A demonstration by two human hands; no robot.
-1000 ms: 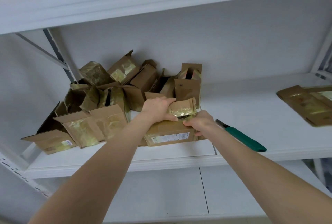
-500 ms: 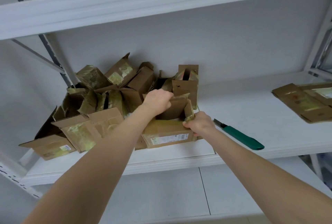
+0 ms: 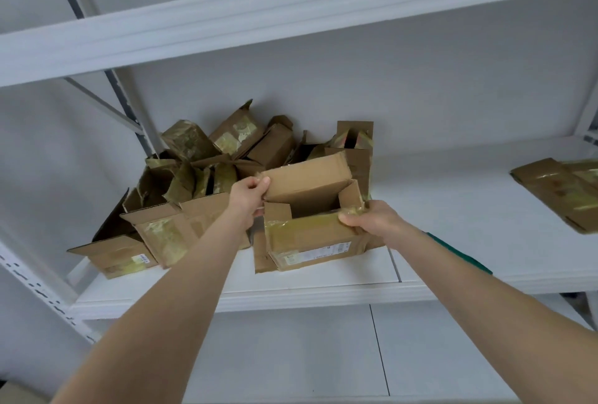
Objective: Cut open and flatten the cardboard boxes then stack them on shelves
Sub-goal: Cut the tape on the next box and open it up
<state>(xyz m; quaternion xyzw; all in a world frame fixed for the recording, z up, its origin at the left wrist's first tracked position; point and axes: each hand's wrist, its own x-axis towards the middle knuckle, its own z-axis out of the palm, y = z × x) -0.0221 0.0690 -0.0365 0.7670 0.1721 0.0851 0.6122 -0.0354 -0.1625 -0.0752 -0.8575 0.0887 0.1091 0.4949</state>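
Note:
A small brown cardboard box (image 3: pixel 310 241) with yellowish tape and a white label stands near the front edge of the white shelf (image 3: pixel 323 293), its top flaps open. My left hand (image 3: pixel 249 195) pinches the left corner of the raised far flap. My right hand (image 3: pixel 372 220) grips the box's near right top edge. A green-handled cutter (image 3: pixel 462 254) lies on the shelf to the right, mostly hidden behind my right forearm.
A heap of opened taped boxes (image 3: pixel 200 183) fills the shelf's left and back. Flattened cardboard (image 3: pixel 563 193) lies at the far right. Another shelf board (image 3: pixel 291 28) runs overhead, and a slanted upright post (image 3: pixel 42 293) stands at the left.
The box's top flaps have been pulled open: the far flap went up and back under my left hand. My right hand shifted onto the near right edge. The view has come closer.

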